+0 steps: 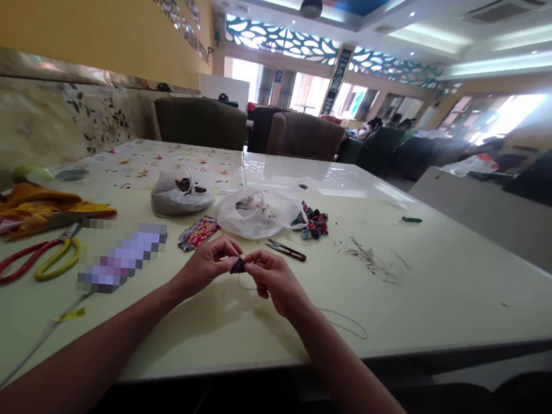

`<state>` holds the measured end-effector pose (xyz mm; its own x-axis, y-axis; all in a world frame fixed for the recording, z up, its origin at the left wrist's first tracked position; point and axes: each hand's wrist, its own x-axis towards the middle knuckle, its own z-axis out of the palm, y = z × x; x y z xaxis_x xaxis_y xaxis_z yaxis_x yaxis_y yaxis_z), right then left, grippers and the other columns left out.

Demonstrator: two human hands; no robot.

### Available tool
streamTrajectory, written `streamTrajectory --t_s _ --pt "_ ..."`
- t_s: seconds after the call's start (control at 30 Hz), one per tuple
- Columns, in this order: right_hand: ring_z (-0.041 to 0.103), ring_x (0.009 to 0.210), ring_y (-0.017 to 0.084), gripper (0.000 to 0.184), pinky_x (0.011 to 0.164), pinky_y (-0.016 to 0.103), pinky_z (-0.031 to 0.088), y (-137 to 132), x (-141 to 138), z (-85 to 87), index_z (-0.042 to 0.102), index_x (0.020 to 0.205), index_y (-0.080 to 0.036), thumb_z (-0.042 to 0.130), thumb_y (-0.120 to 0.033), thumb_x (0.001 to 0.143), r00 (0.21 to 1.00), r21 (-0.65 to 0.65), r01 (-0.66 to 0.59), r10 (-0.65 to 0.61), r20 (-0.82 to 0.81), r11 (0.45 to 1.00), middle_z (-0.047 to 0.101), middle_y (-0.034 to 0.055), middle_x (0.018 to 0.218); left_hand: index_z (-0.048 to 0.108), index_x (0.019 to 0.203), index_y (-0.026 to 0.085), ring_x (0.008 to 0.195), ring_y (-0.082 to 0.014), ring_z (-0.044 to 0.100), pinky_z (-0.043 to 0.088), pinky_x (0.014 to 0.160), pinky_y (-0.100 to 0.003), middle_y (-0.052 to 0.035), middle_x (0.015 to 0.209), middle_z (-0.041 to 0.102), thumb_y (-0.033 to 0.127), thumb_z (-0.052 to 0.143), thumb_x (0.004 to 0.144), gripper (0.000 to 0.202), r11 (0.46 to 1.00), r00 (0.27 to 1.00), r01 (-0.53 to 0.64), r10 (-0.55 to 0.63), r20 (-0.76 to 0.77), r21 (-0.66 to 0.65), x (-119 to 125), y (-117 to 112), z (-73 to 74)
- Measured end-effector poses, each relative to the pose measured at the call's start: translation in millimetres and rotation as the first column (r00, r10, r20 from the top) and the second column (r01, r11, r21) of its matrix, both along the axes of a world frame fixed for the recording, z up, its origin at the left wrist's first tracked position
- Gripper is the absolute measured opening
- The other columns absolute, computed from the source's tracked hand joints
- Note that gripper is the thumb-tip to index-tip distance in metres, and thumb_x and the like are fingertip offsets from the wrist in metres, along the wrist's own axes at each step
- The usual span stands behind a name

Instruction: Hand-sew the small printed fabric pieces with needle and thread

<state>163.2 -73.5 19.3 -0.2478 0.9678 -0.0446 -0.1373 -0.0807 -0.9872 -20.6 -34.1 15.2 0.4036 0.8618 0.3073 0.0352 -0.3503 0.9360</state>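
Note:
Above the pale table [442, 292], my left hand [208, 262] and my right hand [272, 277] meet, and both pinch a small dark purple fabric piece [238, 267] between their fingertips. A thin thread [343, 319] trails from the piece across the table to the right. Small red-handled snips [287, 251] lie just beyond my right hand. A folded patterned fabric scrap [198, 232] lies beyond my left hand.
Two plastic bags [176, 195] [258, 213] sit further back, with a pile of colourful fabric pieces [314, 223] beside the right bag. Red and yellow scissors [34, 258] and orange cloth [24, 207] lie at left. Loose thread clippings [371, 257] lie at right. Chairs stand behind.

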Motion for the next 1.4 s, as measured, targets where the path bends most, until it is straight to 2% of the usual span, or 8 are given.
streamTrajectory --t_s 0.23,0.43,0.6,0.7,0.8,0.97,1.13,1.4 --pt "0.011 0.043 0.003 0.038 0.039 0.018 0.009 0.4 7.1 2.3 0.047 0.075 -0.020 0.080 -0.037 0.069 0.949 -0.233 -0.238 0.174 -0.264 0.943 0.026 -0.0135 0.047 0.063 0.072 0.017 0.084 -0.0180 0.060 0.050 0.073 -0.029 -0.0070 0.090 0.063 0.022 0.066 0.077 0.008 0.998 0.999 0.014 -0.012 -0.030 0.066 0.7 -0.4 0.8" --pt "0.018 0.041 0.002 0.039 0.038 0.018 0.014 -2.2 4.4 5.2 0.048 0.074 -0.019 0.081 -0.039 0.067 0.982 -0.168 -0.070 0.038 -0.186 0.983 0.032 -0.0124 0.046 0.061 0.069 0.017 0.084 -0.0178 0.061 0.049 0.071 -0.028 -0.0062 0.089 0.063 0.022 0.066 0.076 0.010 0.997 0.998 -0.036 0.039 -0.046 0.068 1.5 1.4 -0.9" --pt "0.019 0.040 0.003 0.035 0.037 0.018 0.014 -5.8 -0.3 2.3 0.053 0.085 -0.019 0.075 -0.044 0.071 0.976 -0.102 0.160 -0.173 -0.135 0.982 0.029 -0.0132 0.046 0.063 0.071 0.017 0.083 -0.0174 0.061 0.049 0.072 -0.028 -0.0060 0.090 0.063 0.024 0.066 0.076 0.010 0.996 0.996 -0.085 0.086 -0.032 0.036 0.7 2.8 -3.7" --pt "0.017 0.039 0.004 0.039 0.036 0.019 0.013 -11.5 -4.5 -1.9 0.058 0.093 -0.018 0.074 -0.045 0.070 0.993 -0.155 0.080 -0.093 -0.075 0.985 0.029 -0.0137 0.044 0.063 0.072 0.016 0.083 -0.0172 0.061 0.049 0.073 -0.029 -0.0060 0.092 0.063 0.026 0.067 0.076 0.011 0.991 0.990 -0.137 0.137 0.018 -0.005 0.2 5.0 -7.1" --pt "0.018 0.039 0.004 0.030 0.037 0.020 0.015 -20.4 -11.7 -5.2 0.055 0.075 -0.018 0.071 -0.043 0.071 0.999 -0.182 -0.031 0.027 -0.026 0.983 0.030 -0.0120 0.043 0.063 0.073 0.016 0.083 -0.0172 0.061 0.051 0.075 -0.030 -0.0057 0.094 0.062 0.027 0.067 0.076 0.012 0.987 0.986 -0.159 0.161 0.054 -0.023 0.3 6.7 -9.4" --pt "0.025 0.044 0.006 0.026 0.042 0.022 0.018 -36.2 -19.1 -2.6 0.046 0.066 -0.019 0.056 -0.035 0.084 0.993 0.003 -0.012 0.011 0.117 1.000 0.032 -0.0082 0.050 0.062 0.071 0.016 0.081 -0.0164 0.060 0.050 0.075 -0.030 -0.0047 0.090 0.062 0.025 0.067 0.075 0.011 0.983 0.980 -0.182 0.183 0.077 -0.028 1.9 6.9 -8.9" --pt "0.034 0.056 0.008 0.025 0.052 0.022 0.028 -54.1 -21.4 10.6 0.042 0.063 -0.018 0.051 -0.023 0.086 0.943 0.256 -0.090 0.000 0.333 0.963 0.038 -0.0045 0.059 0.061 0.072 0.016 0.077 -0.0143 0.058 0.047 0.074 -0.028 -0.0026 0.085 0.061 0.024 0.067 0.075 0.011 0.979 0.975 -0.201 0.204 0.088 -0.044 1.4 9.4 -12.5" --pt "0.034 0.053 0.007 0.024 0.052 0.020 0.028 -72.5 -29.1 16.4 0.039 0.064 -0.018 0.050 -0.012 0.083 0.844 0.368 -0.335 0.102 0.527 0.868 0.041 -0.0059 0.057 0.062 0.075 0.016 0.076 -0.0143 0.058 0.046 0.073 -0.028 -0.0015 0.082 0.063 0.024 0.068 0.077 0.010 0.975 0.971 -0.221 0.222 0.083 -0.024 0.7 11.4 -17.4"
